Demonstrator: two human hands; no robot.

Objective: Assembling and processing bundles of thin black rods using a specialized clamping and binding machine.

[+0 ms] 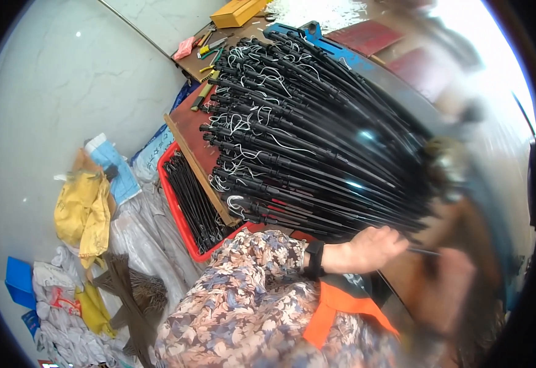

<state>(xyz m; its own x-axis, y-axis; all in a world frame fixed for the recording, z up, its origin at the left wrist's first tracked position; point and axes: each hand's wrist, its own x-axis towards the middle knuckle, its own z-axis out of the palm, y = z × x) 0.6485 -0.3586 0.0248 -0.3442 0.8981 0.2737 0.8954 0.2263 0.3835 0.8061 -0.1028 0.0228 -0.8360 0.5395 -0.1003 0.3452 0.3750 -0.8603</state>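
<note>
In the head view, we look down on a fan of black rods (326, 150), piled in layers over a red work surface (188, 121). Their ends toward the left carry loops of white cord (238, 121), while the opposite ends draw together toward the right, where the view blurs.

Below the pile, we see the left hand (378, 247) with its fingers curled around a thin dark rod (425, 251), which sticks out toward the right hand (452, 276). The right hand is smeared by motion, so we cannot tell whether it grips the rod or only comes close to it. A black wristband (313, 259) sits on the left wrist, at the end of a floral sleeve (249, 276), and an orange strap (320, 325) crosses the patterned clothing.

A wooden strip (199, 172) edges the work surface; beside it we find a red basket (179, 211) full of slim black pieces (193, 199). Farther left, a yellow bag (72, 208) and a light blue packet (116, 175) lie against crumpled pale plastic sheeting (148, 236). At the top we make out a yellow box (237, 13), scattered white bits (317, 13) and a blue metal frame (357, 58) next to a dark red panel (366, 38).
</note>
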